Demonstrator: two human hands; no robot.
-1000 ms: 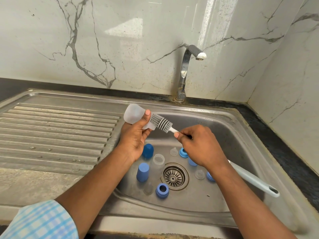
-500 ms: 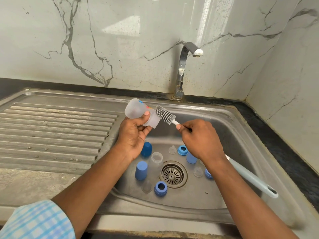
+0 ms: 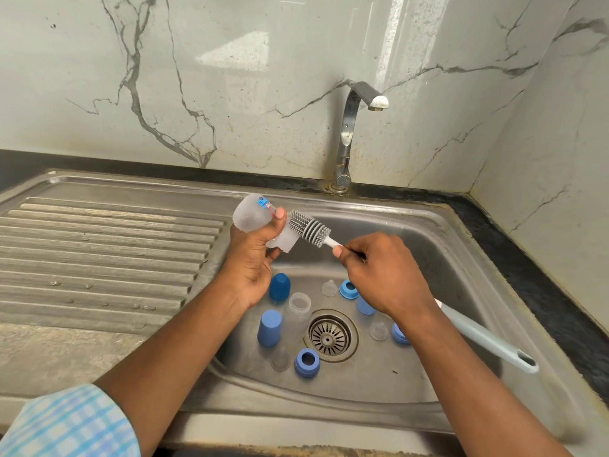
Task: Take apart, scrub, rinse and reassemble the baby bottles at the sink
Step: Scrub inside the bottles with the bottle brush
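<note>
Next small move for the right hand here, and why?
Probably angle the grey bristled bottle brush into the mouth of the translucent plastic baby bottle: the right hand pinches its shaft, its bristles sit outside beside the neck, and the left hand holds the bottle tilted.

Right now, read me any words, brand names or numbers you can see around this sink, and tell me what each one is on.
Nothing here can be read.
Small blue and red print on the bottle that the left hand holds: too small and blurred to read.
Brush and tap: no writing shows.
</note>
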